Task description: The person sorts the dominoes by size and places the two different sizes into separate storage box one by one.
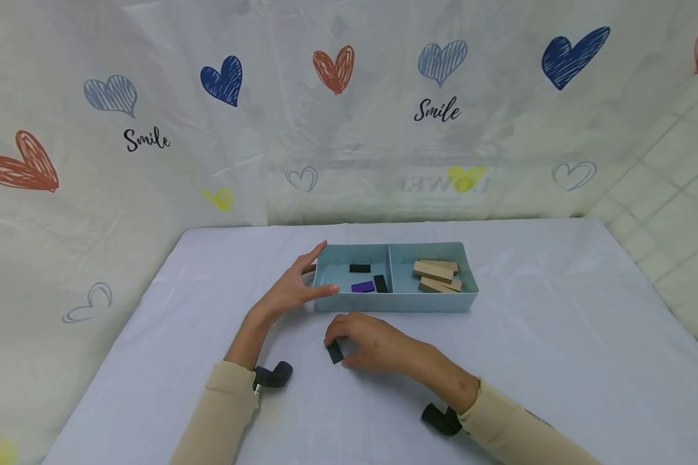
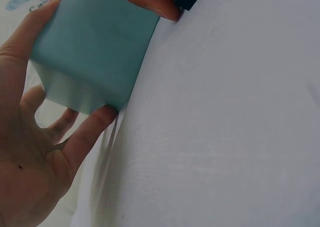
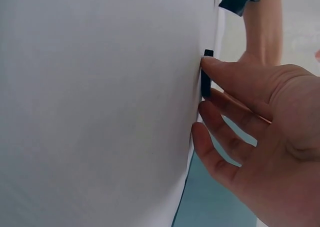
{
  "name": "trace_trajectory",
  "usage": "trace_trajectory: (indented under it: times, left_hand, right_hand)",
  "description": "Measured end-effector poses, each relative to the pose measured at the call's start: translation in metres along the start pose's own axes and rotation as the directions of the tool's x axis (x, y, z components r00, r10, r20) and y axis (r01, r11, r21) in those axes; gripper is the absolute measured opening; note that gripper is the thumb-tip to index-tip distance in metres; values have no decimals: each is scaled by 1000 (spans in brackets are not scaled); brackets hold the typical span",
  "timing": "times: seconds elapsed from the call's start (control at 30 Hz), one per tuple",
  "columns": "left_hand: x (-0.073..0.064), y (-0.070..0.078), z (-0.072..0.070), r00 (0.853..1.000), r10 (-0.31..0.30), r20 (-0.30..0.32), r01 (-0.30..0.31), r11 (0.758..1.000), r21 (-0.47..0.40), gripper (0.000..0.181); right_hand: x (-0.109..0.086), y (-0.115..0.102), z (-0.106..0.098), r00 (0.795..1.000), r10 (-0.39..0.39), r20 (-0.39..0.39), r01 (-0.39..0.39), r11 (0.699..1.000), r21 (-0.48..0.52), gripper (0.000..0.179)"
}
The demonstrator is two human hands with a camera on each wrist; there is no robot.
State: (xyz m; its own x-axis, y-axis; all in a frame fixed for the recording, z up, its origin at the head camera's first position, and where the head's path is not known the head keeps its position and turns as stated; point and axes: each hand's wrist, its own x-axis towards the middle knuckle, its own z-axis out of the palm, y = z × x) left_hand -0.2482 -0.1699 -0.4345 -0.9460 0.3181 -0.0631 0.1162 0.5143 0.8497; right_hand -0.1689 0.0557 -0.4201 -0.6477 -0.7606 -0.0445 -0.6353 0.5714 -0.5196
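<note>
A light blue two-compartment box (image 1: 395, 303) sits on the white table. Its left end is held by my left hand (image 1: 291, 289), thumb over the front rim and fingers spread along the end and back corner. In front of the box, my right hand (image 1: 378, 342) pinches a small black block (image 1: 334, 352) between thumb and fingertips, low over the cloth. The right wrist view shows the block (image 3: 206, 79) standing edge-on at the fingertips. Inside the left compartment lie two black blocks (image 1: 359, 268) and a purple block (image 1: 362, 287).
Several plain wooden blocks (image 1: 436, 271) are piled in the right compartment, beyond the divider (image 1: 390, 268). A white cloth (image 1: 558, 336) covers the table. Behind it hangs a pale sheet (image 1: 372, 142) printed with hearts. Each wrist wears a black camera (image 1: 273, 374).
</note>
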Motion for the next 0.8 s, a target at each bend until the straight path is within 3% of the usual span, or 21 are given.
trace_trajectory:
  times: [0.23, 0.47, 0.8]
  left_hand:
    - [1, -2, 0, 1000, -1, 5, 1, 1000, 2, 98]
    - [1, 0, 0, 1000, 0, 12, 0, 1000, -2, 98]
    - [-1, 0, 0, 1000, -3, 7, 3, 1000, -9, 97]
  right_hand:
    - [1, -1, -1, 1000, 23, -5, -23, 1000, -8, 35]
    - [-1, 0, -5, 998, 69, -11, -68, 994, 86, 34]
    - [-6, 0, -16, 996, 27, -88, -13, 989, 150, 32]
